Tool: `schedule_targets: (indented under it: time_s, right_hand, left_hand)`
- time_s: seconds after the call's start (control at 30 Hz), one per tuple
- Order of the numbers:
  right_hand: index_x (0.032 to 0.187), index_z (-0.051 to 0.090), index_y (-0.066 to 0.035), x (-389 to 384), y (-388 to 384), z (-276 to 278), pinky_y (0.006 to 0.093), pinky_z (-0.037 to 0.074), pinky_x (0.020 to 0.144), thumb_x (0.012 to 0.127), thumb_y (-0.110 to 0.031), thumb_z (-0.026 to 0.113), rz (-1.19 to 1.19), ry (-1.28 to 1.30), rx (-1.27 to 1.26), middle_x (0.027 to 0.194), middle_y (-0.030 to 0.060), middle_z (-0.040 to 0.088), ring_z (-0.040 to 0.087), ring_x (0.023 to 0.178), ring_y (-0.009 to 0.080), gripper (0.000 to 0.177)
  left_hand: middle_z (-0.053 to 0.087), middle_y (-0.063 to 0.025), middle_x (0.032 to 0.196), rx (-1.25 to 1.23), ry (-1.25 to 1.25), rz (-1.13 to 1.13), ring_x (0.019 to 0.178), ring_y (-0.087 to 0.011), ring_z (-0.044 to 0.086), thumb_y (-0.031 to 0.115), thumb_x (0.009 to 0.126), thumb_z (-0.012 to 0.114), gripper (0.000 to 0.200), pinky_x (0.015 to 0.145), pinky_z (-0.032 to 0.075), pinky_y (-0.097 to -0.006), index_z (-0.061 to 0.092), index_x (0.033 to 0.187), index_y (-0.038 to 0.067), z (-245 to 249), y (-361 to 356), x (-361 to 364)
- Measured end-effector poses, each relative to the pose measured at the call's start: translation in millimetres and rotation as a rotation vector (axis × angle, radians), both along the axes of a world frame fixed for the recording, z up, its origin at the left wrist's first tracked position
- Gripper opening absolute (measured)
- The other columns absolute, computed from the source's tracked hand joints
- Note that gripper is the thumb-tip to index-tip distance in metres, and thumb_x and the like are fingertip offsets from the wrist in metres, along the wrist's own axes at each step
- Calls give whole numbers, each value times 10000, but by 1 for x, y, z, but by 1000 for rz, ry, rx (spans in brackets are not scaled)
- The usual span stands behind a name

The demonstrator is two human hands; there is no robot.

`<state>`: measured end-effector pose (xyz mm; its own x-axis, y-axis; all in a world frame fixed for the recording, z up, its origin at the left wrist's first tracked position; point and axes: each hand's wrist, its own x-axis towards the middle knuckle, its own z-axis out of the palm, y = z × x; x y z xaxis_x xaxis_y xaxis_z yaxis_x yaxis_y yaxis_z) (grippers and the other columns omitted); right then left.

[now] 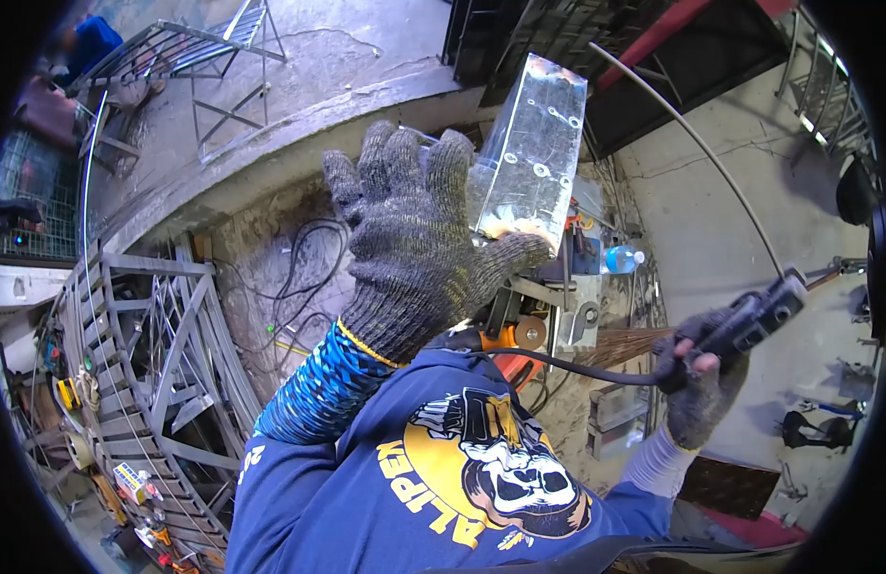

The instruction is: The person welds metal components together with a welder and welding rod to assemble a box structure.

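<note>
My left hand (409, 225), in a dark knitted glove, is in the middle of the view with its fingers spread and its back towards me. Its thumb overlaps the lower corner of a shiny rectangular metal box section (531, 143), which has several round marks and scorched ends. At the right, my gloved right hand (703, 387) is wrapped round a black welding electrode holder (754, 316), with bare fingertips showing. A long thin welding rod (697, 129) curves up and left from the holder. The black cable (577, 366) runs from that hand across my chest.
An orange power tool with a disc (505, 337) lies below the box section, near a blue-tinted bottle (622, 259). Metal frames and bars (166, 335) are stacked at the left. Loose cables (304, 258) lie on the floor. A slatted metal frame (189, 53) stands at the upper left.
</note>
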<state>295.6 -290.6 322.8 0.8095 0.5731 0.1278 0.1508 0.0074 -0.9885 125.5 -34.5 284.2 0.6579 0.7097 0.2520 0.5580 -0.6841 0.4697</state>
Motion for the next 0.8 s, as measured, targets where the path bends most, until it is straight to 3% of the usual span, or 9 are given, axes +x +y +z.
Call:
schedule_targets:
  time_s: [0.27, 0.33, 0.57, 0.67, 0.73, 0.8]
  right_hand:
    - [1118, 543, 11, 2, -32, 12, 315, 532, 590, 751, -355, 865, -12, -58, -78, 801, 70, 574, 565, 580, 157, 610]
    - [1124, 546, 0, 1, -38, 17, 301, 513, 609, 756, -330, 858, -5, -25, -155, 816, 71, 573, 554, 614, 148, 584]
    - [1148, 523, 4, 11, -52, 17, 296, 504, 619, 766, -304, 840, -12, -40, -194, 835, 69, 577, 569, 704, 145, 584]
    - [1129, 564, -6, 10, -53, 15, 334, 555, 664, 766, -404, 834, -9, -77, -273, 843, 56, 569, 583, 711, 155, 603]
    - [1160, 514, -9, 9, -51, 16, 314, 531, 646, 750, -278, 851, 0, 19, -221, 852, 82, 590, 604, 712, 170, 595]
    - [1159, 515, -11, 8, -51, 17, 313, 533, 644, 747, -276, 854, -9, 27, -229, 855, 83, 592, 617, 724, 180, 597]
  left_hand:
    - [523, -245, 1220, 153, -136, 8, 1256, -455, 431, 708, 646, 732, 1145, 1083, 141, -704, 327, 1501, 63, -7, -3, 1]
    - [520, -249, 1315, 172, -122, 7, 1192, -396, 512, 620, 582, 848, 1249, 1023, 357, -536, 304, 1506, -21, -2, -6, 2]
    - [478, -257, 1404, 203, -48, 20, 1194, -411, 511, 604, 587, 851, 1263, 1029, 358, -524, 270, 1527, -7, -1, -8, 5]
    - [445, -266, 1441, 169, -92, -43, 1220, -412, 492, 592, 591, 852, 1263, 1036, 349, -524, 256, 1533, -2, -1, -5, 3]
    - [460, -262, 1419, 160, -55, -37, 1210, -411, 494, 575, 599, 855, 1252, 1026, 349, -526, 253, 1532, -4, 3, -4, 2]
    - [479, -255, 1392, 137, -33, -54, 1189, -410, 502, 562, 607, 857, 1238, 1012, 352, -527, 257, 1528, -7, 7, -3, 0]
